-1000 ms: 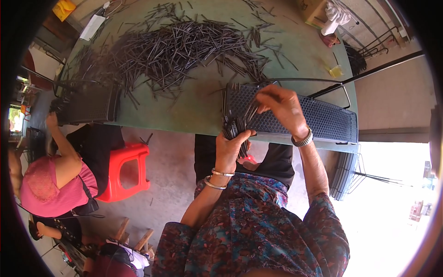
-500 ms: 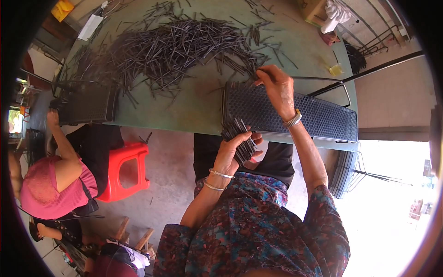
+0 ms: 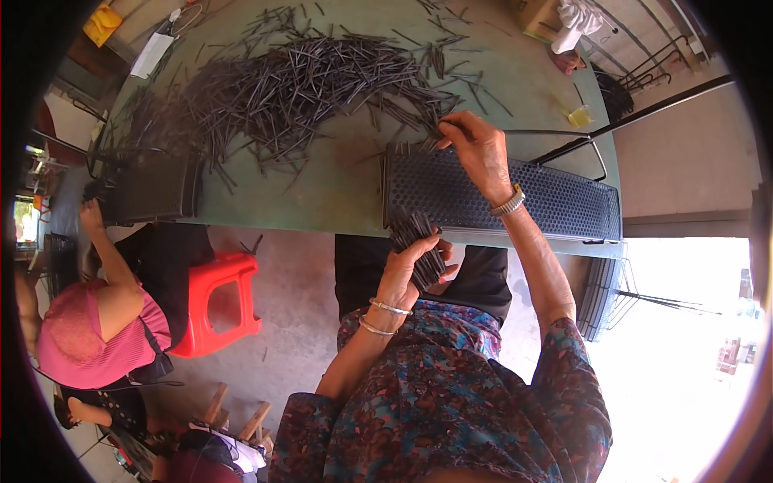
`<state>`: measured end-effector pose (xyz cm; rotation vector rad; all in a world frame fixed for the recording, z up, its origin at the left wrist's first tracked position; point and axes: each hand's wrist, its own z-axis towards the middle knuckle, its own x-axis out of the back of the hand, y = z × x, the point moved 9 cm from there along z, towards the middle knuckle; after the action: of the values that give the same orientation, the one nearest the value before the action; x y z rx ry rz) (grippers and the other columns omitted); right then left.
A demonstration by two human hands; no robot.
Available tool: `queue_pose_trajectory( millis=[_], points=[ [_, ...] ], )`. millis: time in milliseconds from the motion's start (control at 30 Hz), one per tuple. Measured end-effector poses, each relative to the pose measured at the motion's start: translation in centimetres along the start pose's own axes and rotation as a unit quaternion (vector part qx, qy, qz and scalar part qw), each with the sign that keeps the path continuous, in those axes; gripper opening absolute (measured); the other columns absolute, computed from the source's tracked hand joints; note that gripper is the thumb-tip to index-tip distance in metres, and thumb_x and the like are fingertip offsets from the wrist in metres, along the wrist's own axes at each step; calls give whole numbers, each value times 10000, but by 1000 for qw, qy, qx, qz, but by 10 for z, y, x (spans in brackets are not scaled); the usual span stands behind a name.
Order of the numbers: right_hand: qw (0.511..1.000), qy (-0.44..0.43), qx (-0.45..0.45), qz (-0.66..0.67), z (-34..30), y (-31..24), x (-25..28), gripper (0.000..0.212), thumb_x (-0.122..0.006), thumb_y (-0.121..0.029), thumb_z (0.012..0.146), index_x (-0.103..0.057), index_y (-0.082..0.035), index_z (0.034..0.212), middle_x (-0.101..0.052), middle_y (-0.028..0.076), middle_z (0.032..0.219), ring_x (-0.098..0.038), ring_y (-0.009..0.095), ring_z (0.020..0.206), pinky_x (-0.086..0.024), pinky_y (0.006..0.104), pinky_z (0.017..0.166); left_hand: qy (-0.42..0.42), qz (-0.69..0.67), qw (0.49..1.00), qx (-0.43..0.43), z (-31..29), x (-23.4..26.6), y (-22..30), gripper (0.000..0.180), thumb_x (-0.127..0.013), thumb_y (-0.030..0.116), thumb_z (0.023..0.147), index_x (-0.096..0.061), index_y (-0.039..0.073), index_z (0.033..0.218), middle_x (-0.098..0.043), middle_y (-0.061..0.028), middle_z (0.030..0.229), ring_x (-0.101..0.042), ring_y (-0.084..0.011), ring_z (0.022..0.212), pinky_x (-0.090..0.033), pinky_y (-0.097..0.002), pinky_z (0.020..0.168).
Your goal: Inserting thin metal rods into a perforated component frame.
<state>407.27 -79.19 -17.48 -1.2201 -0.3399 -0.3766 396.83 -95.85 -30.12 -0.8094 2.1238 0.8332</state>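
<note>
Head view: left hand (image 3: 405,264) around slender rods (image 3: 413,232); right hand (image 3: 481,157) narrow at honeycomb-textured panel (image 3: 551,199)

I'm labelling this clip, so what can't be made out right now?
In the head view:
Bundled sticks: count unclear; they overlap and the left hand covers some.
Right hand: whether it pinches a stick is too small to tell.
Green table: far edge cut off by the picture's top.

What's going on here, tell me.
The person's left hand grips a bundle of dark sticks near the table's edge. The right hand is over the left half of a tray with holes; whether it holds a stick is unclear. A heap of sticks lies on the table.
</note>
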Motion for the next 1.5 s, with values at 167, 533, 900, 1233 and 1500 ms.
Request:
queue_pose_trajectory(
  millis=[167,533,900,1233,1500],
  points=[
    [1000,-18,-10,9,-1,3,-4,115,-622,-65,842,-648,24,911,-665,119,739,-678,162,649,-486,264,578,24,19,1000,-3,1,11,-2,166,-635,114,866,-602,26,1002,-656,-124,859,-641,-213,778,-587,-455,699],
    [994,-93,55,-23,5,-12,-5,112,-593,-67,872,-643,11,934,-656,77,752,-656,116,676,-459,243,574,30,28,998,-40,5,14,1,113,-641,107,866,-620,46,958,-654,-113,845,-649,-218,779,-590,-461,728],
    [986,-152,73,-8,8,-8,-9,106,-598,-35,869,-628,37,940,-638,82,759,-658,123,679,-479,252,585,32,55,997,-53,8,11,13,148,-638,112,867,-614,45,997,-665,-127,916,-647,-210,751,-589,-401,670],
    [991,-111,64,-41,11,-7,-8,112,-608,-44,863,-633,31,941,-658,93,769,-669,131,671,-487,252,591,8,99,993,-63,18,5,31,150,-639,122,867,-611,33,986,-663,-122,907,-638,-194,718,-581,-375,629],
    [991,-123,37,-31,15,20,-21,125,-622,-63,855,-649,29,935,-673,100,776,-683,140,702,-508,260,617,15,89,995,-34,19,2,28,142,-655,142,858,-622,39,951,-649,-104,849,-638,-197,715,-585,-408,649]
  ],
)
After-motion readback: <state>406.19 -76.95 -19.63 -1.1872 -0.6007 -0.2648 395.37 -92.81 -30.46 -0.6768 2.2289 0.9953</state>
